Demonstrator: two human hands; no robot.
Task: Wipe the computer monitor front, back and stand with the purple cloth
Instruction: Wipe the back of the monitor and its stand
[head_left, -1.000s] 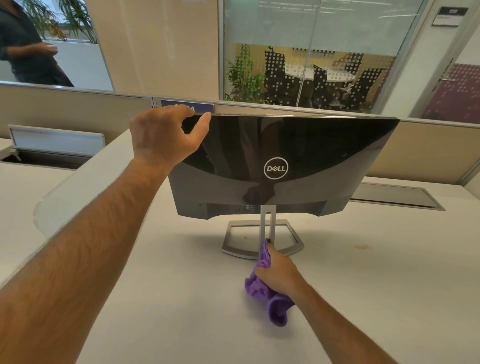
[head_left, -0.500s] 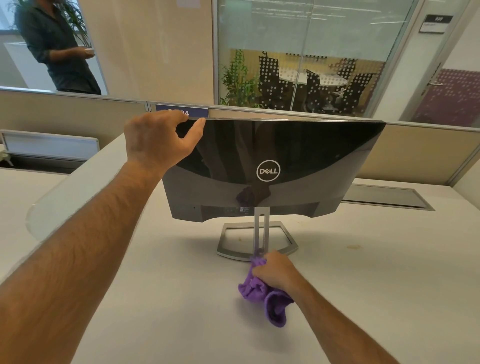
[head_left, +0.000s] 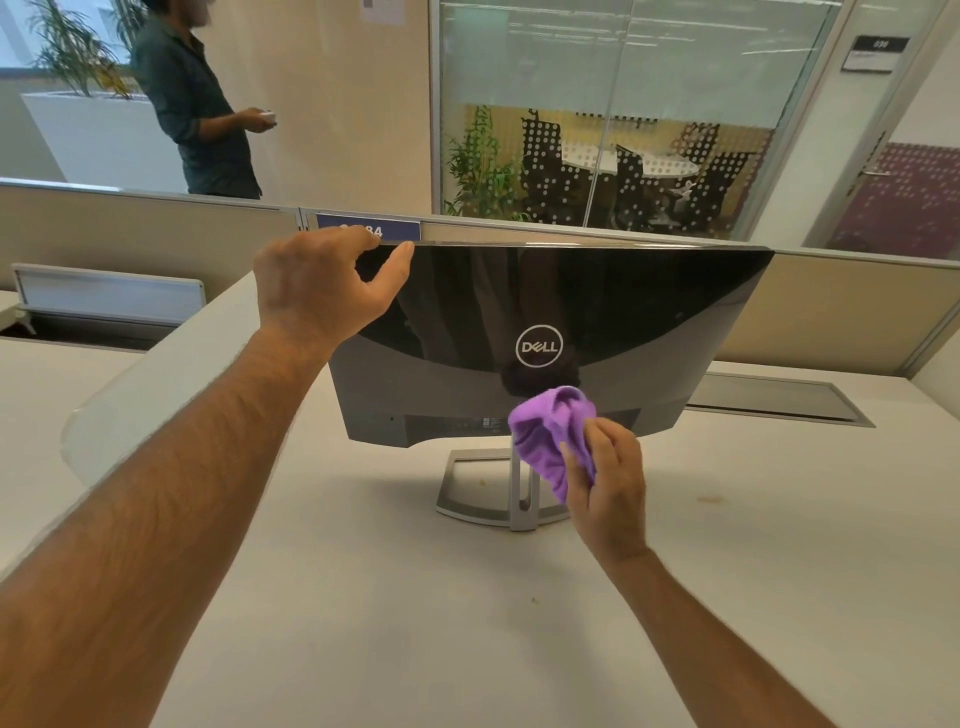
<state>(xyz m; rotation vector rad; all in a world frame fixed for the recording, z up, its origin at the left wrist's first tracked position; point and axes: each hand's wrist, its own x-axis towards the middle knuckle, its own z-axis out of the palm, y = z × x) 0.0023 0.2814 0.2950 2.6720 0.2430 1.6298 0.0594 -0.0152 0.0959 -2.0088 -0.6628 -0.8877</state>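
Lifting the purple cloth off the foot of the stand, you have brought your right hand up from the surface to the lower middle of the monitor, just under the Dell logo. A moment ago that hand was down at the base of the upright; now its grip is closed round the bunched cloth, fingers curled into it, with the wad at or just short of the grey lower band of the back panel; contact is hard to tell. Your left hand has kept its place at the top left corner, thumb on the rear face and fingers hooked over the top edge, steadying the screen. The back faces you, so the shift reads as moving from stand to back panel; the front is out of sight and cannot be judged.
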